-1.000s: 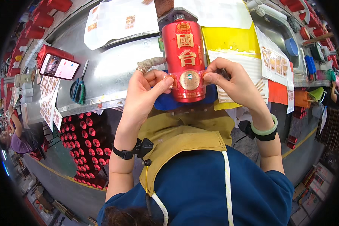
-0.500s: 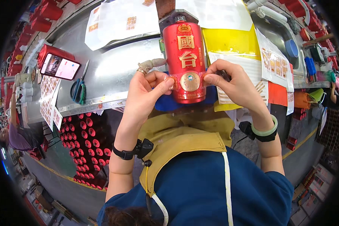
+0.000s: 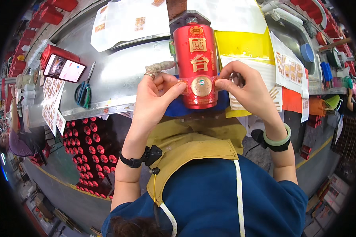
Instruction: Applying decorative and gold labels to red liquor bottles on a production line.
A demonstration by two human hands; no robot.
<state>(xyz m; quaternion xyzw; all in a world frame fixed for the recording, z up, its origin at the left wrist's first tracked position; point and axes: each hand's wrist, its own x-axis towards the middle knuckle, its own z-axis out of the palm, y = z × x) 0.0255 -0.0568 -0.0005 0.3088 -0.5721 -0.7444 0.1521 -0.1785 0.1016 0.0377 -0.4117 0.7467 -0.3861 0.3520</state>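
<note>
A red bottle (image 3: 197,41) with raised gold characters and a dark cap lies on its back, base toward me. Across its lower front is a label (image 3: 201,86) with a round gold disc and a small green-white centre. At the label's left end, my left hand (image 3: 156,93) pinches with thumb and fingers; a grey knitted cover (image 3: 162,66) sits on its index finger. My right hand (image 3: 247,85) pinches the label's other end, its remaining fingers curled. Both sets of fingertips are against the bottle's sides. Blue material (image 3: 178,110) shows under the bottle's base.
On the metal table (image 3: 118,75) to the left are a phone (image 3: 65,68), scissors (image 3: 84,89) and a label sheet (image 3: 51,98). Yellow (image 3: 245,45) and white sheets lie right, beside a sink (image 3: 292,33). Several red-topped bottles (image 3: 91,152) stand below left. A person (image 3: 21,140) is far left.
The picture has shifted very slightly, so bottle and hands appear a little further right. Both hands keep the same pinch on the label's ends.
</note>
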